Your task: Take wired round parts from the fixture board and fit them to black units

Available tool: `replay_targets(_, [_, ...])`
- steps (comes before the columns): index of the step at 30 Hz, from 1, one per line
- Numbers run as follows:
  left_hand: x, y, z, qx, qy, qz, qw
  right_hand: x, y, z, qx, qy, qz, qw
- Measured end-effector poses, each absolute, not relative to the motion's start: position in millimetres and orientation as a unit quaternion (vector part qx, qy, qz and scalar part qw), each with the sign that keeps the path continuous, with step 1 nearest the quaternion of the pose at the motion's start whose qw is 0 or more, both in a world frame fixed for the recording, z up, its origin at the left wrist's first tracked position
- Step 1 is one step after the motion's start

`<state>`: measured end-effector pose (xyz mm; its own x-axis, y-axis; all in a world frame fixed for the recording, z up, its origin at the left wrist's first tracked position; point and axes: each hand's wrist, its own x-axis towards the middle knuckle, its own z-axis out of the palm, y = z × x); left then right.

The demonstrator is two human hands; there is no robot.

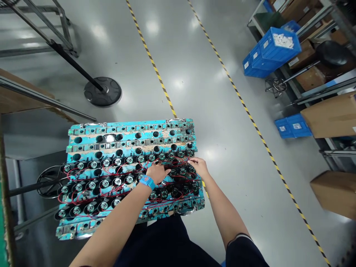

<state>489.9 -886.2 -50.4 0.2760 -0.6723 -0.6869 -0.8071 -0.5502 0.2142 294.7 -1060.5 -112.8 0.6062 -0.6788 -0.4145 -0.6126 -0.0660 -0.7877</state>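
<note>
A glossy grey floor [194,100], marked with black-and-yellow tape [229,76], spreads out before a worker in dark clothing [164,244], who bends over a turquoise tray [147,135] at the worker's 11 o'clock. A round black base [102,97] stands beyond it, also toward 11. The left hand [157,172], at 12 o'clock, lies over the tray's crowded rows; from here I cannot tell whether its fingers grasp anything. The right hand [199,167], at 1 o'clock beside the tray's edge, has thumb and fingertip drawn together in what looks like a pinch on a red wire [185,160]. Beneath the hands, black cylinders [105,183] fill the tray's nearer rows, round ends up, with loops of red wiring strewn among them. Careful work here, I judge, calls for a light pinch, each lead traced to its own cylinder before any pull, neighbouring loops left slack, and the left hand bearing down on nothing fragile.
</note>
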Motion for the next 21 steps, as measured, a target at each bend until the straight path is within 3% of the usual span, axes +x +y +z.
replay_targets(5, [488,-874,-27,-0.794,0.505,0.337,0.021,296,-1066,-107,-0.741,0.421,-0.01,0.522])
replay_targets(11, [470,-798,18,-0.79,0.514,0.285,-0.173,286,-1067,-75,-0.744,0.455,-0.062,0.485])
replay_targets(15, [445,-724,30,-0.813,0.444,0.318,-0.202,294,-1046,-43,-0.746,0.479,-0.137,0.442])
replay_targets(21, [406,-624,36,-0.855,0.348,0.309,-0.23,345,-956,-16,-0.833,0.3,-0.051,0.462])
